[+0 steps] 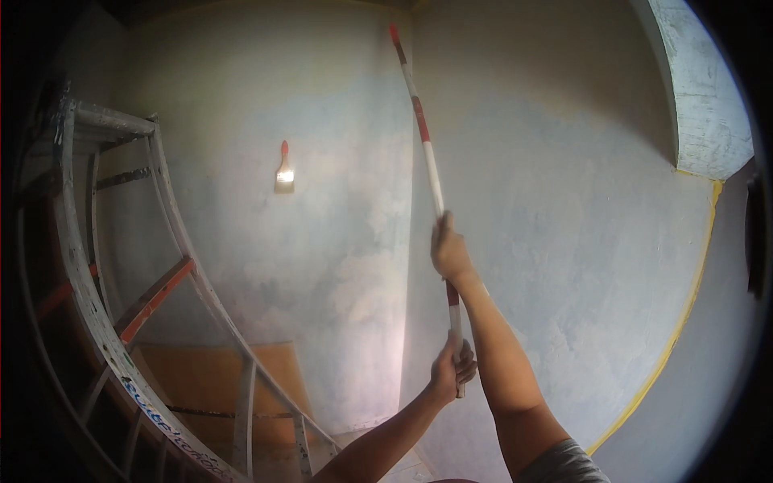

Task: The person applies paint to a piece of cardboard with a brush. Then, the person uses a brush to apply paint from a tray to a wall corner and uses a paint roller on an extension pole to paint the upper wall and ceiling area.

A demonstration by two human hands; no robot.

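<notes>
A long pole (431, 167) with red and white bands slants up and slightly left, along the corner of two painted walls. Its red tip (394, 34) is near the top of the corner; whether it touches the wall I cannot tell. My right hand (451, 251) is wrapped round the pole's middle, with the arm stretched upward. Lower down, close to the pole's bottom end, my left hand (452, 369) grips it too. A flat paintbrush (284, 171) with a red handle appears upright against the left wall; what holds it there is not visible.
A paint-spattered stepladder (181, 217) stands at the left, with an orange-red crossbar (159, 299). Behind its legs a brown board (278, 366) leans at the wall's foot. Yellow tape (684, 326) edges the right wall, and a pale block (704, 97) juts out above.
</notes>
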